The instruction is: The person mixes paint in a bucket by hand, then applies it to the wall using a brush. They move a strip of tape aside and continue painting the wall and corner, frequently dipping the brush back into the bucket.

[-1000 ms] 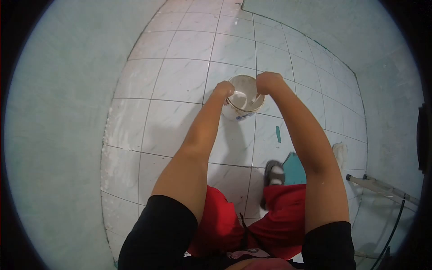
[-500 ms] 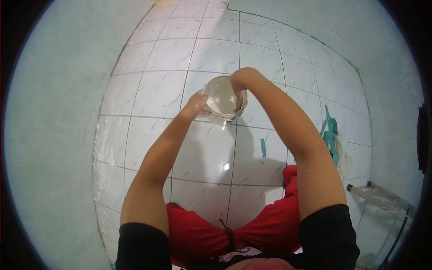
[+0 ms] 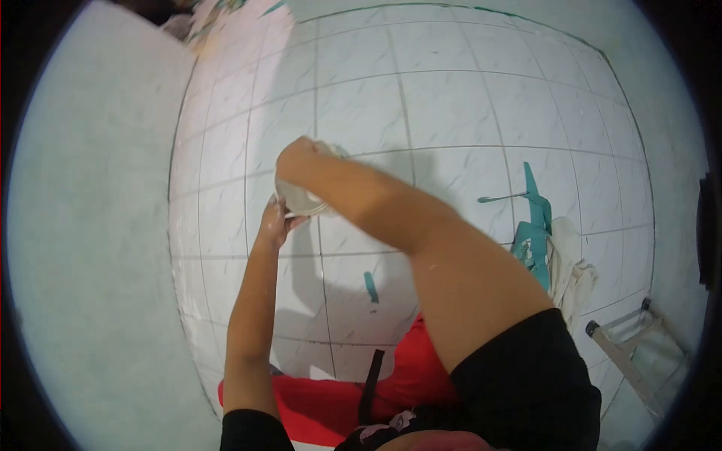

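Observation:
A small white bucket (image 3: 302, 200), with pale residue on its inside, is tipped in front of me at the left. My left hand (image 3: 278, 219) is closed on its near-left rim, pale smears on the fingers. Over the bucket's mouth, my right hand (image 3: 299, 156) bends down at the wrist. Its fingers are hidden inside, so I cannot see what they hold. My right forearm covers much of the bucket's right side.
A teal strip (image 3: 371, 287) lies on the white tiled floor (image 3: 451, 105). Teal pieces (image 3: 532, 240) and off-white cloth (image 3: 569, 263) lie at the right. A metal stepladder (image 3: 628, 338) stands nearby. Pale walls (image 3: 98, 225) flank the floor; dark clutter (image 3: 162, 11) sits at the upper left.
The view has shifted, and the bucket and both hands now appear farther left. The bucket is more tilted, and my right arm reaches across it, hiding more of its opening.

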The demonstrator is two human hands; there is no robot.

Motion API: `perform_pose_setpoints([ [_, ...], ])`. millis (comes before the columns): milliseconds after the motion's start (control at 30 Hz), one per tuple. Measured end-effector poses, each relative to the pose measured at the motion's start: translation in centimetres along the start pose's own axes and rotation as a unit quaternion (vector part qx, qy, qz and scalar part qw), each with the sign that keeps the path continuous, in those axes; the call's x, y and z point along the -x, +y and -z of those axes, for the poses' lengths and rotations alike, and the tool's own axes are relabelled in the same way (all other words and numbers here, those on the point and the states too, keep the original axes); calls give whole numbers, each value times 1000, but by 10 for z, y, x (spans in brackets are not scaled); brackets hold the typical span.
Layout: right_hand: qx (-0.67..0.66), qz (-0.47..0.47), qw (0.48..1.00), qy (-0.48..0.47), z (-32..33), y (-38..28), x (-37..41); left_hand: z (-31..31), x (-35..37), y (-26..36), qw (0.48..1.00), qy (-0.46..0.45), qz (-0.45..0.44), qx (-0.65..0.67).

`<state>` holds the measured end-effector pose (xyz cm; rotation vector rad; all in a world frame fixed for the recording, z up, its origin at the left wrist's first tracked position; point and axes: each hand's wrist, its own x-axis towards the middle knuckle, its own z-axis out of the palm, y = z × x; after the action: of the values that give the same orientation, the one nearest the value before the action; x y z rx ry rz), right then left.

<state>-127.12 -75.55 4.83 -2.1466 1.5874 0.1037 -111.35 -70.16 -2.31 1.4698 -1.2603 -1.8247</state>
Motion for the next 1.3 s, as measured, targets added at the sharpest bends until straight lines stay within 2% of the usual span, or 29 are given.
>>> perform_pose_setpoints([
  [67, -2, -20, 998, -61, 6, 22, -7, -34, -6, 12, 998, 45, 9, 38],
  [100, 23, -17, 994, -105, 13, 32, 2, -46, -15, 14, 999, 37, 11, 20],
  [133, 7, -23, 995, -95, 11, 39, -2, -53, -27, 13, 999, 22, 16, 16],
  [167, 22, -60, 989, -135, 2, 45, -15, -63, -38, 17, 1000, 9, 21, 12],
  [200, 35, -96, 979, -176, 1, 58, -21, -87, -41, 31, 999, 8, -12, -34],
  [233, 16, -103, 980, -169, 6, 79, -14, -123, -40, 57, 999, -2, -9, -52],
  [267, -6, -118, 983, -143, 16, 91, -14, -166, -36, 90, 951, -21, -190, -244],
  [300, -29, -135, 983, -121, 16, 103, -9, -200, -37, 108, 836, -49, -361, -410],
  [367, -59, -168, 981, -77, 23, 125, -9, -217, -58, 124, 761, -68, -390, -514],
  [400, -67, -178, 980, -58, 22, 136, -7, -212, -85, 129, 762, -75, -386, -515],
  [433, -73, -185, 979, -39, 22, 147, -4, -203, -125, 130, 859, -41, -181, -477],
  [467, -77, -197, 977, -19, 24, 155, -3, -196, -159, 120, 910, -6, 31, -414],
  [500, -77, -213, 974, 6, 25, 166, 4, -193, -189, 99, 910, -15, 27, -414],
  [533, -74, -231, 970, 34, 20, 170, 22, -192, -221, 76, 922, -73, -104, -366],
  [567, -70, -249, 964, 62, 26, 207, 32, -200, -242, 67, 913, -131, -233, -308],
  [600, -68, -269, 957, 89, 26, 221, 41, -218, -239, 76, 910, -144, -239, -306],
  [667, -71, -311, 936, 146, 15, 271, 84, -260, -215, 102, 883, -282, -203, -314],
  [700, -75, -334, 923, 173, 20, 281, 91, -283, -213, 115, 875, -300, -205, -319],
  [767, -67, -343, 924, 152, 20, 317, 123, -325, -217, 132, 939, -231, 52, -250],
  [833, -2, -298, 932, 207, 18, 341, 155, -355, -226, 133, 929, -292, 37, -223],
  [933, 45, -317, 921, 222, 12, 362, 188, -394, -240, 130, 912, -372, 27, -169],
  [967, 55, -336, 916, 213, 11, 366, 198, -406, -244, 130, 906, -393, 31, -153],
  [1033, 47, -379, 888, 256, 12, 369, 216, -426, -254, 134, 896, -423, 51, -127],
  [1100, 33, -445, 862, 240, 17, 361, 227, -435, -267, 132, 889, -446, 18, -98],
  [1133, 13, -488, 843, 226, 23, 357, 229, -427, -280, 125, 819, -567, -80, -33],
  [1167, 32, -490, 847, 203, 33, 355, 230, -429, -291, 116, 819, -569, -76, -4],
  [1233, 47, -545, 823, 154, 49, 346, 226, -435, -295, 105, 864, -500, 10, 54],
  [1267, 58, -561, 818, 112, 61, 350, 215, -446, -290, 107, 919, -387, 70, 11],
  [1300, 53, -577, 810, 88, 64, 357, 216, -449, -289, 108, 921, -382, 78, 24],
])
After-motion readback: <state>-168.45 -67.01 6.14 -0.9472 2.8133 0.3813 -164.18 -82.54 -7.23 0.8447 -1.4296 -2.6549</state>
